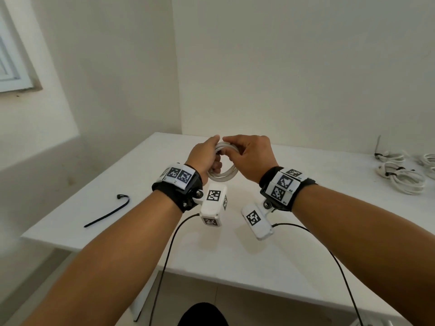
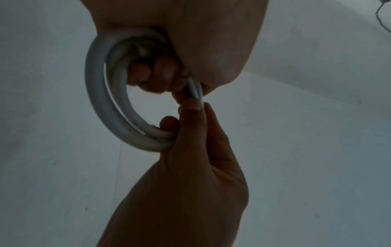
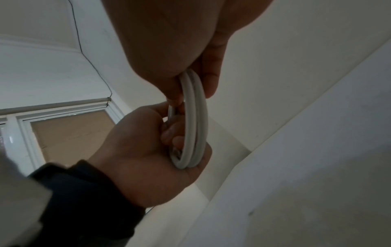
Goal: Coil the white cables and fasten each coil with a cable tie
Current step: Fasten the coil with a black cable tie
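- Both hands grasped 1 white coil (image 1: 223,176) above the desk (image 1: 306,231): left hand (image 1: 204,158) at its near-left arc, right hand (image 1: 249,152) pinching the far top.
- The cable tie (image 1: 107,211) lay to the left, nearer the left hand.

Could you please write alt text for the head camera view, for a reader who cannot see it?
Both hands, left and right, hold a coiled white cable above a white table. A loose black cable tie lies on the table to the left, and tied white coils sit at the far right.
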### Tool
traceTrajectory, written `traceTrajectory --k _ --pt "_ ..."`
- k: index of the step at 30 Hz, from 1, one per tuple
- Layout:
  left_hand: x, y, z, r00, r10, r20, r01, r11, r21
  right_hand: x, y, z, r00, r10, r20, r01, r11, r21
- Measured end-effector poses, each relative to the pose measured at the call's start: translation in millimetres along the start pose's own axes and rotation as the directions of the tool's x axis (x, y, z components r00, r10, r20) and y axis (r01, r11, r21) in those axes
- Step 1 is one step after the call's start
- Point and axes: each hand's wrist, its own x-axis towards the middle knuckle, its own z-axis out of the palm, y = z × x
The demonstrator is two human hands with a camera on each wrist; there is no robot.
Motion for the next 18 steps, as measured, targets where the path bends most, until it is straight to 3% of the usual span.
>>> traceTrajectory --k 5,10,12,15,18 --pt "8 5 -62 0.974 0.116 -0.194 -0.073 0.974 0.216 17 -40 49 0.988 -0.041 0.151 0.036 0.999 0.031" --pt "7 4 -148 0.927 0.141 -0.347 -0.018 0.942 0.335 28 -65 101 0.925 0.013 0.379 -0.01 1.0 -0.009" --pt "3 0 -183 0.901 0.136 -0.413 0.014 0.94 0.341 27 -74 121 0.847 -0.008 0.532 0.09 0.988 -0.127" --pt "-5 -5 -224 0.867 0.091 -0.49 0.089 0.94 0.331 18 -90 153 0.631 0.012 0.776 0.241 0.947 -0.211" --pt "-11 -9 -249 0.844 0.063 -0.533 0.129 0.94 0.315 11 -104 181 0.551 -0.072 0.832 0.379 0.909 -0.173"
